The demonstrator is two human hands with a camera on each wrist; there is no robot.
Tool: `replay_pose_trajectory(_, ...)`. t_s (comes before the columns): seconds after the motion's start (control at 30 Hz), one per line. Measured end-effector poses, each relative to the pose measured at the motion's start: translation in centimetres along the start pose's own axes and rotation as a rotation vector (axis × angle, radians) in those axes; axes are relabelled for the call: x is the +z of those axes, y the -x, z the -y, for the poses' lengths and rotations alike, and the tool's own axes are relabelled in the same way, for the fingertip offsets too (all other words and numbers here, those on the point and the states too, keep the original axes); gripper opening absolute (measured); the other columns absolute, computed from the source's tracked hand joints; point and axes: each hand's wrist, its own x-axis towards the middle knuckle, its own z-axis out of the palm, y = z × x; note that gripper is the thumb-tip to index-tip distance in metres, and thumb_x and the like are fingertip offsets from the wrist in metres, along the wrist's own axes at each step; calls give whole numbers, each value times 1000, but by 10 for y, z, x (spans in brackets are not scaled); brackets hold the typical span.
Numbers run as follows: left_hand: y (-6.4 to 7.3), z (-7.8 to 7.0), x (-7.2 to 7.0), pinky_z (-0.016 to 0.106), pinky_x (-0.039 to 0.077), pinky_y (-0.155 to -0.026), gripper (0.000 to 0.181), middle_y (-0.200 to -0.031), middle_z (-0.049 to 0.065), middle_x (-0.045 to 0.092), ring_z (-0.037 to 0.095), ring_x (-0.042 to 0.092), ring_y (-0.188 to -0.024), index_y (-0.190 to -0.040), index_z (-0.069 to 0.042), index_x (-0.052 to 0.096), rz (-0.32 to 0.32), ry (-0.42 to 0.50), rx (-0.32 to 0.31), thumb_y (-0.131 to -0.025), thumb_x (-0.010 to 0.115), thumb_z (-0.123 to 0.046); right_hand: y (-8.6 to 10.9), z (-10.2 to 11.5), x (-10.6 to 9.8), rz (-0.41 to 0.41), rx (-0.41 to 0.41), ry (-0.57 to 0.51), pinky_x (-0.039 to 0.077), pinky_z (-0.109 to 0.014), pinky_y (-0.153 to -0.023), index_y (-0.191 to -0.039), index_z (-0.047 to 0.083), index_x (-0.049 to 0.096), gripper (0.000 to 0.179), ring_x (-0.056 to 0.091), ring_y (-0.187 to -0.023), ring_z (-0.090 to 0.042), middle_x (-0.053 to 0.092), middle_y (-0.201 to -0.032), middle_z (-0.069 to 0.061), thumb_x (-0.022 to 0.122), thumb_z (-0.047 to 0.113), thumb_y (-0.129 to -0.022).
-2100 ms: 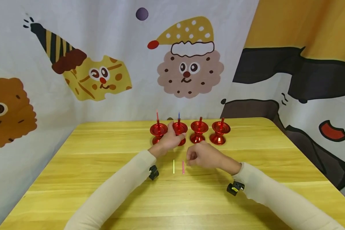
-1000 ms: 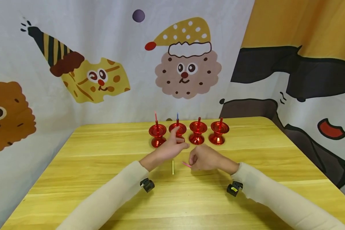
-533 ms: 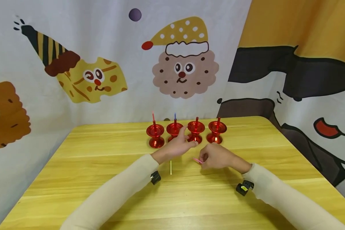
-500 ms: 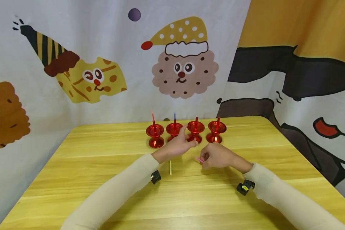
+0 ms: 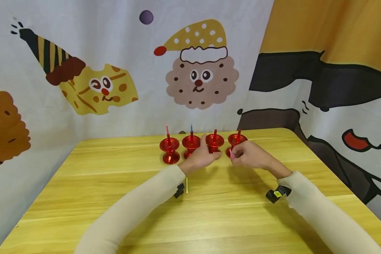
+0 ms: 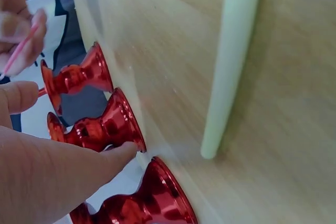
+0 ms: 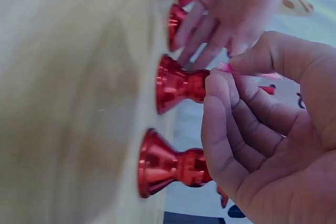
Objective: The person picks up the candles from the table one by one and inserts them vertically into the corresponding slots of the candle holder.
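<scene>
The right hand (image 5: 252,156) pinches a slim pink candle (image 5: 231,154) between thumb and fingertips, its long axis nearly upright in the head view, just in front of the rightmost holder (image 5: 236,139). The left hand (image 5: 200,157), fingers extended, reaches to the neighbouring holder (image 5: 215,141); both holders are glossy red with flared bases. A smooth yellow-green candle (image 5: 187,185) lies on the wood-grain table (image 5: 203,220), pointing away from the person.

We see left arm (image 5: 139,204) and right arm (image 5: 327,208) stretched forward, angled inward. We note left hand (image 5: 200,156) fairly straight-fingered, left thumb (image 5: 216,154) spread apart. We mark right hand (image 5: 252,155) near it, right thumb (image 7: 265,54) and fingertip in a pinch, other fingers (image 7: 218,132) bent.
</scene>
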Motion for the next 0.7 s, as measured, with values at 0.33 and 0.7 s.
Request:
replay_pose_trajectory(0.33,22,-22,1,48,50,-114,99,-153,28,60,35,68,-126,-177,-11,1,-67,-3,5,-108,65,-42,-25,4,-6,-181,31,-101,55,-37,-79,-97,6,75,3,67,-86,-24,75,-90,-4,77,6,-95)
replay_pose_trajectory(0.7,19,-28,6,50,45,-120,97,-160,32,50,41,59,-140,-176,-11,1,-96,62,-11,-111,65,-42,-51,17,-12,-337,-7,-67,58,-37,-80,-101,5,77,4,73,-87,-25,80,-94,-8,76,9,-100)
